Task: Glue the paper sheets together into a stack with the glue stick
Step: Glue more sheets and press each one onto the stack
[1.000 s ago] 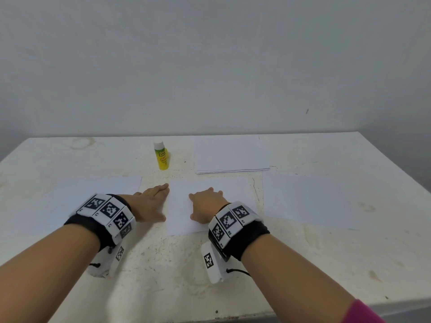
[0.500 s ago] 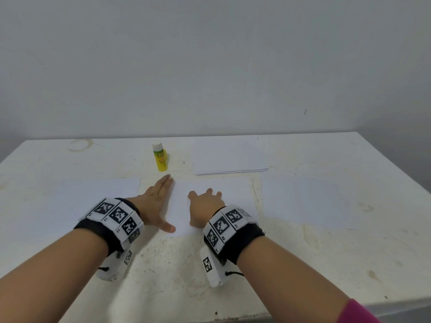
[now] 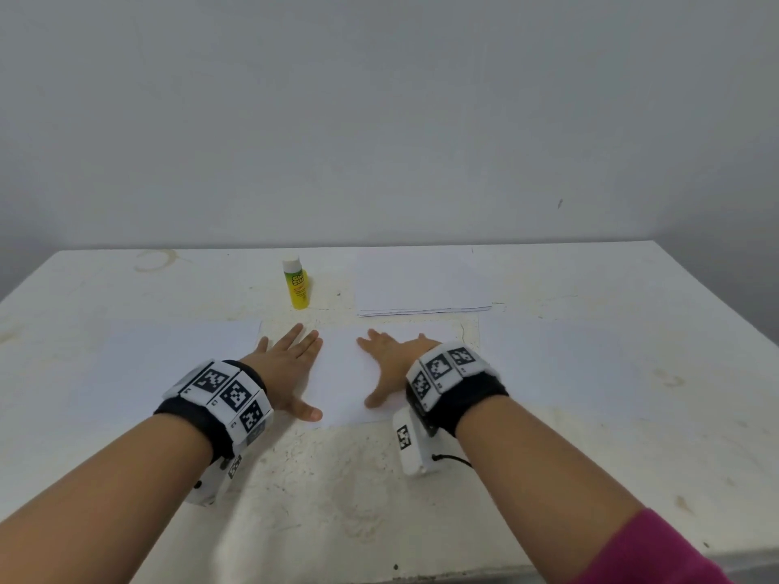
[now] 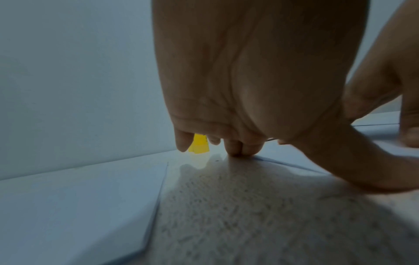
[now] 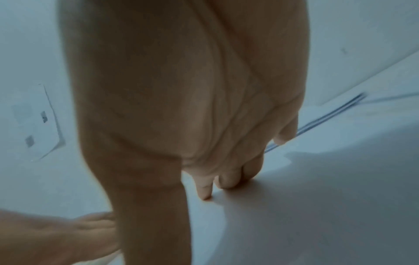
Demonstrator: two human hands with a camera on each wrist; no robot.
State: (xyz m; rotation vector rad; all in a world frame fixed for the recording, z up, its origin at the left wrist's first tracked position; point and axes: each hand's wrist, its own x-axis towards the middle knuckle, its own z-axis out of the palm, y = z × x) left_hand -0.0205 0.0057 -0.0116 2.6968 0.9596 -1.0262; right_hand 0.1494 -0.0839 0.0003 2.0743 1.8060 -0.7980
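A white sheet (image 3: 343, 373) lies in front of me at the table's middle. My left hand (image 3: 291, 364) lies flat at its left edge, fingers straight and thumb spread onto the paper. My right hand (image 3: 390, 364) rests flat on the same sheet with its fingers spread (image 5: 226, 179). A yellow glue stick (image 3: 296, 284) with a white cap stands upright behind the sheet, and peeks out past the left fingers (image 4: 199, 146). A paper stack (image 3: 421, 284) sits to its right. Single sheets lie at left (image 3: 168, 364) and at right (image 3: 569, 360).
The white table (image 3: 379, 499) is stained and rough, ending at a front edge near my forearms. A plain grey wall (image 3: 379, 120) rises directly behind the table.
Both hands have gone from loosely curled to flat and spread. The left hand slid right onto the middle sheet's edge; the right thumb stretched out to the left.
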